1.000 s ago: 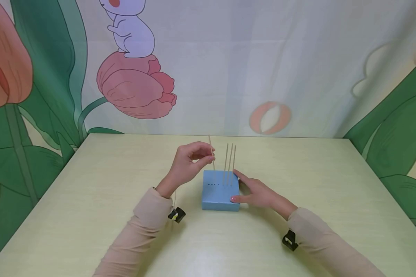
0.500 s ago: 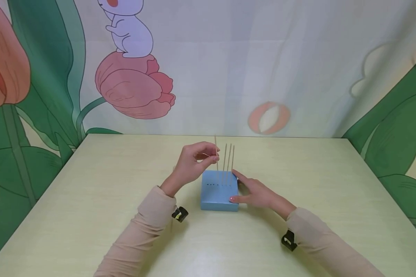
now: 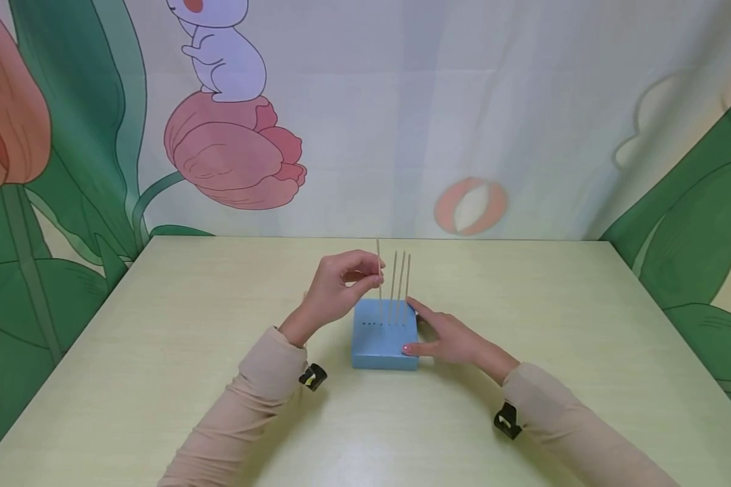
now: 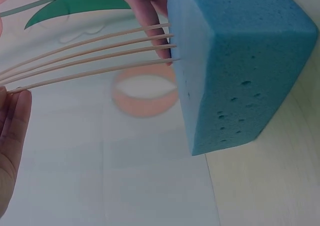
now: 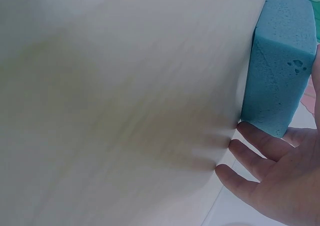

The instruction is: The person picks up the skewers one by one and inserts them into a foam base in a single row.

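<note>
A light-blue foam block (image 3: 384,346) lies flat on the table, a row of small dark holes (image 3: 373,323) in its top. Three thin wooden skewers (image 3: 400,281) stand upright in it towards the right. Thumb and fingertips of my left hand (image 3: 338,287) pinch another skewer (image 4: 100,72) near its upper part; in the left wrist view its lower end meets the block's top beside the others. My right hand (image 3: 451,339) rests against the block's right side, thumb on the near top edge and index finger at the far corner. In the right wrist view its other fingers (image 5: 245,183) are spread, fairly straight.
The pale table (image 3: 219,406) stretches around the block on all sides. At its far edge hangs a printed curtain (image 3: 353,135) with flowers and a white animal. Small black devices sit at the left wrist (image 3: 313,377) and the right wrist (image 3: 507,421).
My left hand has moved slightly right with its skewer, which now stands more upright, close to the other three. My right hand stays at the block.
</note>
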`<state>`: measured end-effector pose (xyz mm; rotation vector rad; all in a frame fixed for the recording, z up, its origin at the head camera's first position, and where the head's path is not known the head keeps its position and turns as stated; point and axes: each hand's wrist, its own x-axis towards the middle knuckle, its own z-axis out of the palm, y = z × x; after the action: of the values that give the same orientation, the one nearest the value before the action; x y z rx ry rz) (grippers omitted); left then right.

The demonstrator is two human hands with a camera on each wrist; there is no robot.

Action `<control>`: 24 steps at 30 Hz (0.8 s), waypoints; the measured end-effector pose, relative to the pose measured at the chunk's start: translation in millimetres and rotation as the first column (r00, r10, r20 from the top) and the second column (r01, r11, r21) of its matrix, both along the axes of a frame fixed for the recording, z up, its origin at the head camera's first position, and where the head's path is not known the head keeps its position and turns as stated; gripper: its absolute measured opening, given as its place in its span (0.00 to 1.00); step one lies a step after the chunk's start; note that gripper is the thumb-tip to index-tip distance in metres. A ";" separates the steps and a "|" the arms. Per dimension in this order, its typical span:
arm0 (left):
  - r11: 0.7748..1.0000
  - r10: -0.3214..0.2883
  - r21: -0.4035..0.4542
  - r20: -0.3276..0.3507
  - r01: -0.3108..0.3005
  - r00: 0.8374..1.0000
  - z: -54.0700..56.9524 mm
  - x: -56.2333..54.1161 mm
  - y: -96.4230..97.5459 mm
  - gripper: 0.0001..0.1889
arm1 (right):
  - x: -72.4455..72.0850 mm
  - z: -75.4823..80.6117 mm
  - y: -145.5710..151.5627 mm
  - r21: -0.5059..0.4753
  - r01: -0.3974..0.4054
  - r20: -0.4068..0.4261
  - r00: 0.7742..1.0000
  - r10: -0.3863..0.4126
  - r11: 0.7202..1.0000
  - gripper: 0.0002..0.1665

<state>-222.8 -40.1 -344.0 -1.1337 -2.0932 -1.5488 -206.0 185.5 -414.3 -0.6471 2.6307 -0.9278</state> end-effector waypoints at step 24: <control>0.971 0.112 -0.228 0.171 -0.071 0.979 -10.4 -2.9 -41.3 0.15 | 1.2 0.9 -0.3 0.019 0.001 -0.003 1.000 -0.001 1.000 0.55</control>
<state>-225.7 -81.4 -354.4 -0.9780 -2.4541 -1.4549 -204.8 185.1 -413.4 -0.6428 2.6391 -0.9017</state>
